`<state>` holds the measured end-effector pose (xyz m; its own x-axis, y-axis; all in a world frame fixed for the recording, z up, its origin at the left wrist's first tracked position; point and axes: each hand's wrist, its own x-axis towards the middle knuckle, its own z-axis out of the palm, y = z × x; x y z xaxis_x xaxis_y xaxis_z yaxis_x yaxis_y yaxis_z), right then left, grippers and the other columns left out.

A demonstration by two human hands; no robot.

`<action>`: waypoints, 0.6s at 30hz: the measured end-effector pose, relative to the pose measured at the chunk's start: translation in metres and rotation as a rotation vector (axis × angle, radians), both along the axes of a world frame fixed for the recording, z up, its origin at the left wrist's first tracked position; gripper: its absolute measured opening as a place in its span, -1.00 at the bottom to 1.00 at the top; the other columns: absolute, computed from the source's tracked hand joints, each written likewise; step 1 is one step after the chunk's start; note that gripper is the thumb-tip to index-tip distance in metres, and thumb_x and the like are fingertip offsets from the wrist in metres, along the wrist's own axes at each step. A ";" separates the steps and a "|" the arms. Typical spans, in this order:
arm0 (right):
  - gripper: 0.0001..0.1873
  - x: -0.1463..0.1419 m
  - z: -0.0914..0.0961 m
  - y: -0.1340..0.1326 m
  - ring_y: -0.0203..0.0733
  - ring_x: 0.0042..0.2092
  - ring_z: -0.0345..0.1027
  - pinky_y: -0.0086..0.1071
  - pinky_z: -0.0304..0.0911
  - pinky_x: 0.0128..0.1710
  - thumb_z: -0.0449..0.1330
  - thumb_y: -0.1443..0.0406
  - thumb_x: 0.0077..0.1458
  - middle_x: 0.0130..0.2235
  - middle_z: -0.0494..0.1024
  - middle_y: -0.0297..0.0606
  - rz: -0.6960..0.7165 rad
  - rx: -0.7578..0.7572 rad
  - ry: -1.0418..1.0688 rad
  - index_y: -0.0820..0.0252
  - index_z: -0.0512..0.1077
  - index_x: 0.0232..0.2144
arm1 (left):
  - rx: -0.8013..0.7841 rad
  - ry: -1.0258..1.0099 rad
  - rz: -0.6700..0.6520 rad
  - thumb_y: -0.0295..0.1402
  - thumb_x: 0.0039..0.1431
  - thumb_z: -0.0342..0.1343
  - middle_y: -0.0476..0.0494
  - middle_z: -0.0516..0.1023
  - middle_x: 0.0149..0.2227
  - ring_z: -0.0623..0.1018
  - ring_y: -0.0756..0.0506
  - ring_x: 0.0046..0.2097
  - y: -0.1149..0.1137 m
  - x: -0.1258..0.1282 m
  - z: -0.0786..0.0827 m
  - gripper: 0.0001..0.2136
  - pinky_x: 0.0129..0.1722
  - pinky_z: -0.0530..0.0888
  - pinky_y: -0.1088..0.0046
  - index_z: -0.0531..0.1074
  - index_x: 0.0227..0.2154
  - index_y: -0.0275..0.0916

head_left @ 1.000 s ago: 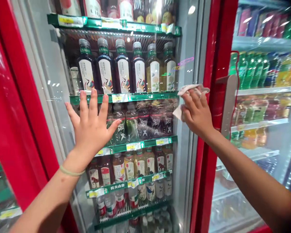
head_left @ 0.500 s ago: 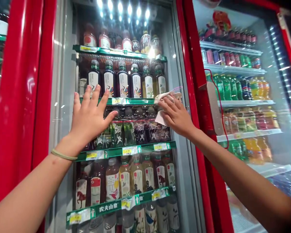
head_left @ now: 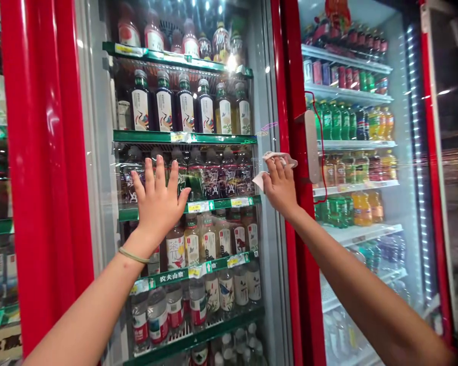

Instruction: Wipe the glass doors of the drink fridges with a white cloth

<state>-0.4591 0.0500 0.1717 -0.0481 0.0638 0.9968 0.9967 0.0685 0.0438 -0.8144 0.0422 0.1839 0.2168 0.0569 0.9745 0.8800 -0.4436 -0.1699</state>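
At three o'clock from the left hand (head_left: 159,202), which is fanned wide before the glass door (head_left: 266,96), a white cloth (head_left: 291,160) is held by the closed right hand (head_left: 280,187).

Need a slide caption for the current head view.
Left hand spread in front of bottled drinks, right hand holding a pale cloth beside the red frame.

White LEDs (head_left: 419,152) glow at right, glare (head_left: 232,62) dots the glass door (head_left: 263,104), and the right edge blurs.
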 end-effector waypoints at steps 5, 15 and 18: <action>-0.45 -0.005 0.003 -0.002 -0.06 0.50 -0.21 0.01 -0.17 0.48 -0.13 0.07 0.43 0.45 0.15 -0.37 0.025 -0.118 -0.314 -0.08 0.16 0.39 | 0.018 -0.012 -0.045 -0.10 0.38 -0.03 -0.22 -0.22 0.51 -0.20 -0.37 0.51 0.001 0.001 -0.013 -0.32 0.42 -0.25 -0.25 -0.09 0.46 -0.08; -0.44 -0.040 -0.014 -0.006 -0.06 0.51 -0.24 0.01 -0.22 0.49 -0.06 0.06 0.41 0.46 0.11 -0.49 0.033 -0.184 -0.463 -0.19 0.11 0.40 | 0.000 0.034 -0.041 -0.13 0.40 -0.04 -0.20 -0.16 0.50 -0.15 -0.32 0.51 0.001 -0.009 -0.041 -0.37 0.45 -0.16 -0.15 -0.02 0.45 -0.09; -0.42 -0.058 -0.010 -0.004 -0.02 0.51 -0.24 0.07 -0.16 0.47 -0.08 0.08 0.42 0.46 0.11 -0.45 0.054 -0.094 -0.272 -0.16 0.05 0.42 | -0.013 0.059 -0.019 -0.14 0.40 -0.05 -0.20 -0.12 0.50 -0.11 -0.29 0.51 0.002 -0.013 -0.049 -0.38 0.46 -0.14 -0.10 0.01 0.44 -0.11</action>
